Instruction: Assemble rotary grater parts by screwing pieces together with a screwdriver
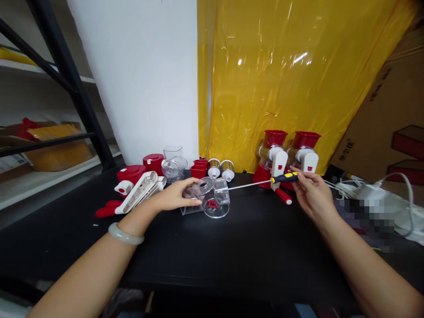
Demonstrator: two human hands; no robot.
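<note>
A clear plastic grater housing (pixel 217 207) with a red logo lies on its side on the black table. Around its left part my left hand (pixel 180 194) is closed, holding it against the tabletop. My right hand (pixel 311 187) grips the end of a black-and-yellow screwdriver (pixel 285 177) between thumb and fingers. The long thin shaft points left, and its tip reaches the right side of the housing; whether it sits on a screw cannot be made out. Just behind the housing stand two metal grater drums (pixel 227 170) with white ends.
Two red-and-white rotary graters (pixel 274 154) stand at the back right. White crank handles with red grips (pixel 139 194), red bases (pixel 130 173) and another clear housing (pixel 174 163) occupy the left. White cables (pixel 371 190) and a large cardboard box (pixel 374 119) are at the right.
</note>
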